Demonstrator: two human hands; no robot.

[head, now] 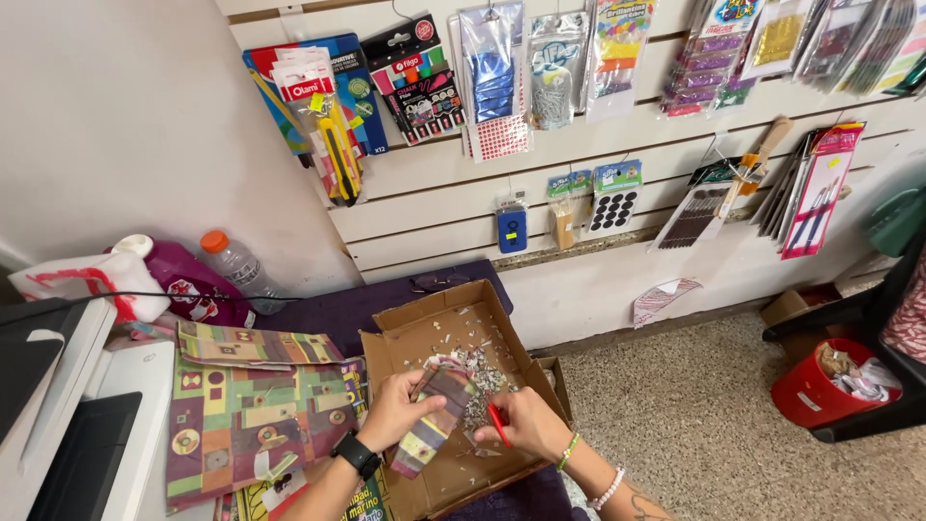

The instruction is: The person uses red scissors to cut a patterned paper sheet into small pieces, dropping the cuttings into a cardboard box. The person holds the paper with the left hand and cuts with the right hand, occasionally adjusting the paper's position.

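The left hand (394, 410) is pinching a folded strip of patterned paper (434, 415) over an open cardboard box (424, 333) littered with paper scraps (482, 371). At three o'clock from the strip, the right hand (526, 423) is clenching red-handled scissors (498, 425), touching the strip's edge. At nine o'clock, sheets of patterned wrapping paper (241, 405) are lying flat; at eleven o'clock a plastic bottle (236, 265) is standing. A red bin (820, 391) is sitting well apart at three o'clock.
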